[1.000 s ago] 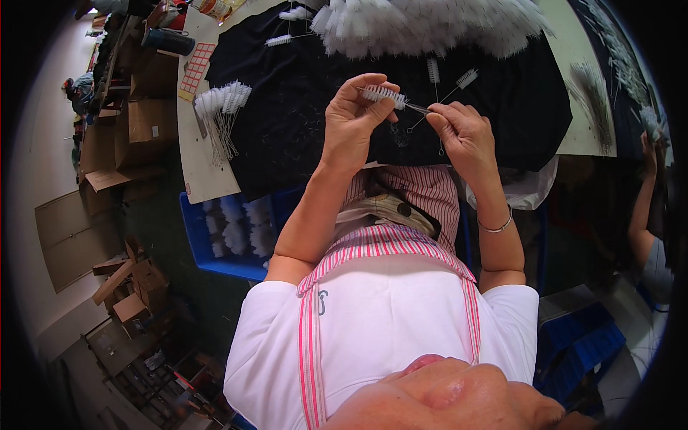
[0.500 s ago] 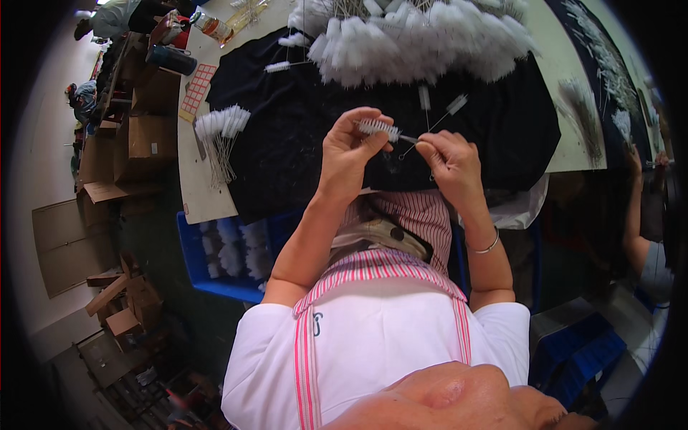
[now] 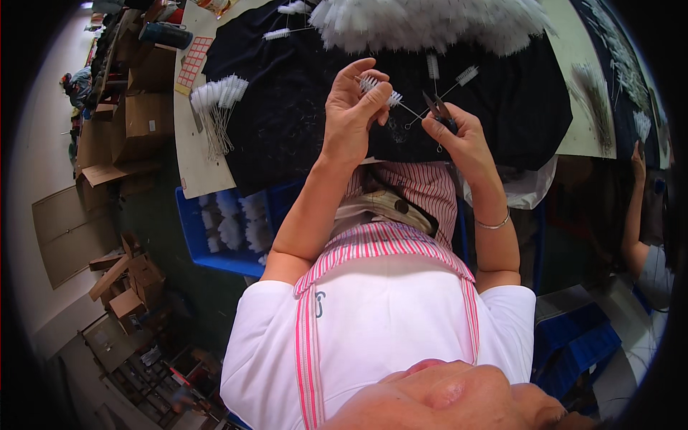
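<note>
Above the near part of a black cloth (image 3: 287,107), my left hand (image 3: 347,118) pinches a white-bristled wire brush (image 3: 390,94) between thumb and fingers. The wire stem of this brush points right, toward my right hand (image 3: 466,136). That hand is closed around a pair of small dark snips (image 3: 439,113), blades up and slightly parted, close to the stem. Two loose brushes lie just beyond: one upright brush (image 3: 433,67) and one slanted brush (image 3: 467,75). Fine bristle scraps are scattered on the cloth between my hands.
A big heap of white brushes (image 3: 430,25) covers the far side of the table. To the left lie a brush bundle (image 3: 221,93) and a red-and-white label sheet (image 3: 193,63). A blue crate (image 3: 188,233) holds more brushes. Another person's hand (image 3: 638,161) shows at far right.
The snips have come into view in my right hand, which was pinching the brush's wire stem before. My left hand still holds the brush, now tilted down to the right. The view has shifted.
</note>
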Tool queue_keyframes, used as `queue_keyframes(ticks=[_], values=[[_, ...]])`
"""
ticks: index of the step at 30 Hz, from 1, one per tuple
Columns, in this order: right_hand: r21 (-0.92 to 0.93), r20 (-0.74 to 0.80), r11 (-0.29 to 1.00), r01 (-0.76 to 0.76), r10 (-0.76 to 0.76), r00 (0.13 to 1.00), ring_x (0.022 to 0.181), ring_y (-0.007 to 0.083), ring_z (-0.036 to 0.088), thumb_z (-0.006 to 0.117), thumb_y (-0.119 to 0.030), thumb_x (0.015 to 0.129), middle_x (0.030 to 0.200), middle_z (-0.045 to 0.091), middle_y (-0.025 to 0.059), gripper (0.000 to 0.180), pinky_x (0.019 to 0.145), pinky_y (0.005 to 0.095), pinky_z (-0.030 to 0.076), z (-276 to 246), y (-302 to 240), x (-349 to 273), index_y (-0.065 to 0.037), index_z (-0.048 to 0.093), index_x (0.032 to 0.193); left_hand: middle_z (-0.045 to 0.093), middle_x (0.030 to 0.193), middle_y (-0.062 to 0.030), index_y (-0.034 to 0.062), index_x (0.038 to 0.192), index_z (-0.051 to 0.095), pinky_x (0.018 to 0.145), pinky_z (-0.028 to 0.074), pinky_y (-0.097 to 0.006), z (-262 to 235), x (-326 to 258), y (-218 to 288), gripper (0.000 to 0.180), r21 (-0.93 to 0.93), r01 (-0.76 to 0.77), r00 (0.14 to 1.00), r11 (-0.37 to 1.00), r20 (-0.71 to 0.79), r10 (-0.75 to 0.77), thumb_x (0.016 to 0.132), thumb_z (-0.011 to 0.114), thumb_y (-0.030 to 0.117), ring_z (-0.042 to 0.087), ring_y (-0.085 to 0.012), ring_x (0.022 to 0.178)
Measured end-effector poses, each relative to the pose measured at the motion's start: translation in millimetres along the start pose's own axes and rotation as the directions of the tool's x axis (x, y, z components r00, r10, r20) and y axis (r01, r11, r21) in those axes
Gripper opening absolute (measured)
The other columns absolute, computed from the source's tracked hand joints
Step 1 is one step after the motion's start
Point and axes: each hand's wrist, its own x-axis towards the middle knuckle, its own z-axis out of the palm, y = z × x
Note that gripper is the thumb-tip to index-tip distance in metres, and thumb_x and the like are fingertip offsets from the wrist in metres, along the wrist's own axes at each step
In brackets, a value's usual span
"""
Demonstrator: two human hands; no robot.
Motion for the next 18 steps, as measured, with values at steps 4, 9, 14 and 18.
queue_keyframes(ticks=[4, 9, 14, 18], values=[[-0.022, 0.047, 0.998, -0.061, 0.062, 0.997, 0.063, 0.0082, 0.047, 0.063, -0.028, 0.085, 0.068, 0.053, -0.0013, 0.026, 0.058, 0.0236, 0.037, 2.9, 10.6, -0.1, -0.002, 0.061, 0.083, 0.058, 0.074, -0.0025, 0.0021, 0.096, 0.059, 0.045, 0.041, -0.019, -9.8, 0.9, -6.2, 0.017, 0.006, 0.015, 1.000, 1.000, -0.010, -0.014, 0.082, 0.066, 0.007, 0.053, -0.0064, 0.057], [-0.711, -0.143, 0.680, 0.178, -0.388, 0.911, 0.069, 0.0230, 0.057, 0.057, -0.037, 0.086, 0.076, 0.060, 0.0083, 0.035, 0.058, 0.0323, 0.040, 17.7, 13.5, -1.0, -0.004, 0.066, 0.093, 0.057, 0.067, -0.0021, 0.0017, 0.091, 0.059, 0.042, 0.040, -0.020, -12.5, 0.0, -10.8, 0.014, 0.022, 0.004, 0.997, 1.000, -0.073, -0.002, 0.082, 0.067, 0.009, 0.052, -0.0066, 0.052], [-0.777, -0.127, 0.602, 0.184, -0.436, 0.891, 0.067, 0.0206, 0.055, 0.057, -0.036, 0.086, 0.072, 0.059, 0.0047, 0.033, 0.059, 0.0336, 0.037, 23.3, 12.4, -1.4, -0.006, 0.067, 0.090, 0.057, 0.066, -0.0023, 0.0018, 0.090, 0.059, 0.041, 0.040, -0.020, -13.0, -2.0, -11.9, 0.014, 0.025, -0.015, 0.995, 1.000, -0.102, 0.017, 0.082, 0.068, 0.009, 0.051, -0.0069, 0.051], [-0.783, -0.135, 0.597, 0.176, -0.440, 0.888, 0.066, 0.0197, 0.054, 0.058, -0.037, 0.085, 0.071, 0.059, 0.0039, 0.032, 0.059, 0.0337, 0.036, 26.6, 12.3, -0.9, -0.006, 0.067, 0.087, 0.059, 0.072, -0.0019, 0.0042, 0.092, 0.060, 0.044, 0.042, -0.020, -18.7, -3.5, -12.6, 0.015, 0.010, -0.001, 0.998, 1.000, -0.058, 0.001, 0.081, 0.069, 0.010, 0.055, -0.0076, 0.058]])
